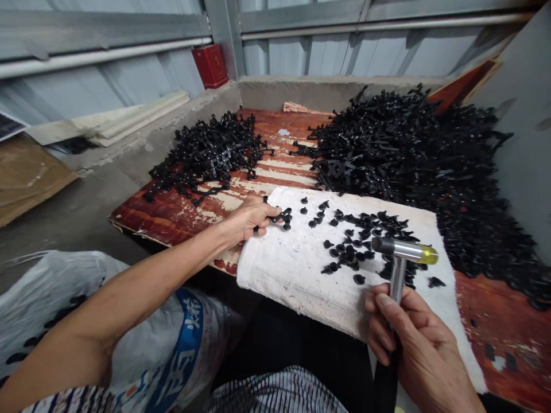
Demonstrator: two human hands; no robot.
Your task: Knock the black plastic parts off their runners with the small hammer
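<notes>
Clock positions taken from the centre of the white cloth (pixel 279 269), twelve lying away from us. Item: the cloth, thick and folded-looking, laid on a red-brown surface (pixel 172 215) with paint worn to pale streaks. Item: our left hand (pixel 245 221), at ten o'clock by the cloth's edge, fingers narrowed around black knobbed parts (pixel 284 217); we cannot tell how many. Item: our right hand (pixel 419 341), at about five, wrapped around the handle of a two-faced hammer (pixel 407 251), its silver head upright over the cloth's right side, dark face towards nine, yellow face towards three. Item: small black pieces (pixel 359 279), disc-like where distinct, strewn across the cloth from twelve to three beneath and around the hammer head. Item: one large black heap (pixel 404 149), at one o'clock, spilling down towards three. Item: one smaller black heap (pixel 210 155), between ten and eleven. Item: a red box (pixel 210 66), at eleven, on the ledge beyond. Item: a white bag (pixel 142 338), blue-banded, at eight, below the surface.
</notes>
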